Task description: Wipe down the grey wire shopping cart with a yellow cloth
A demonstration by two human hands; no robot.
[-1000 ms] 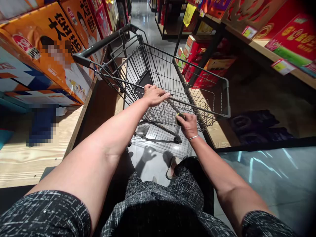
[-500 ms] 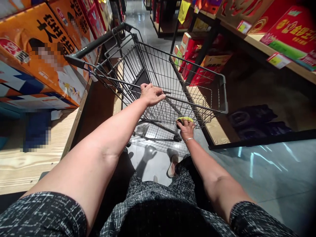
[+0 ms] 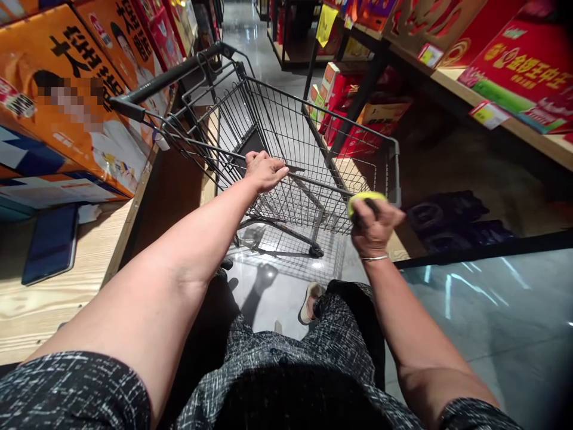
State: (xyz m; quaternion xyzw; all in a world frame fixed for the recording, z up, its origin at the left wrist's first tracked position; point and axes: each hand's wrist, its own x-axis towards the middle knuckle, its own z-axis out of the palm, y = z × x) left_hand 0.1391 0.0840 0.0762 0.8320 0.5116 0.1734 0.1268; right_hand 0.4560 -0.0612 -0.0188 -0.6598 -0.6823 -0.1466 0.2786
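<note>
A dark wire shopping cart [image 3: 286, 131] stands in the aisle, its handle at the upper left. My left hand [image 3: 265, 172] is closed over the near top rail of the basket, around the middle of that side. Farther right, my right hand [image 3: 376, 226] grips a yellow and black pad [image 3: 367, 197], fingers curled around it, close to the right end of the same rail. Whether the pad touches the rail is hard to tell. A bracelet circles my right wrist.
Orange boxes [image 3: 62, 83] and a phone [image 3: 50, 243] lie on the wooden shelf at left. Red packages [image 3: 523, 65] fill the right shelf, with price tags along its edge. Dark purple packs [image 3: 456, 221] sit low at right. A cart wheel [image 3: 316, 249] rests on the floor.
My right hand has moved right and up with the yellow pad, from low beside the basket to near its right end. My left hand stays on the rail.
</note>
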